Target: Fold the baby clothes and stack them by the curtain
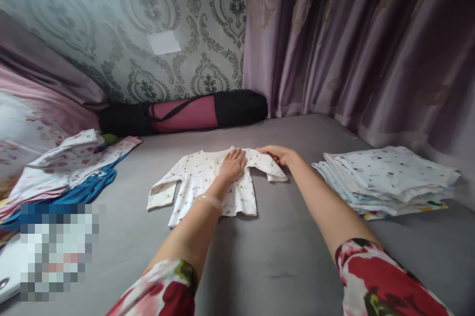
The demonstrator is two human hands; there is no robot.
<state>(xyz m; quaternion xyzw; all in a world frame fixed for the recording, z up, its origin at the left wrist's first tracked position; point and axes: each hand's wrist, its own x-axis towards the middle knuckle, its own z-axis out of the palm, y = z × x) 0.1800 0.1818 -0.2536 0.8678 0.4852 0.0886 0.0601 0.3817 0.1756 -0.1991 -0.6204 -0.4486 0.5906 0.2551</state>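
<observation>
No text, number or brand I can read; item (55,251) at grey surface's (278,261) near-left corner pixelated, white paper (164,42) on wall (196,6) shows me none.

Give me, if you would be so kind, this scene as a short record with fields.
Left hand: palm down, flat on the shirt
Right hand: at the sleeve on the right; firmness of grip unclear
Shirt: white, small print, spread out
Left forearm: pale bracelet
Surface: gray sheet
Right side: stack of folded cloth
Left side: loose clothes, white, pink and blue
Behind: long black-and-pink bag near the patterned wall
</observation>
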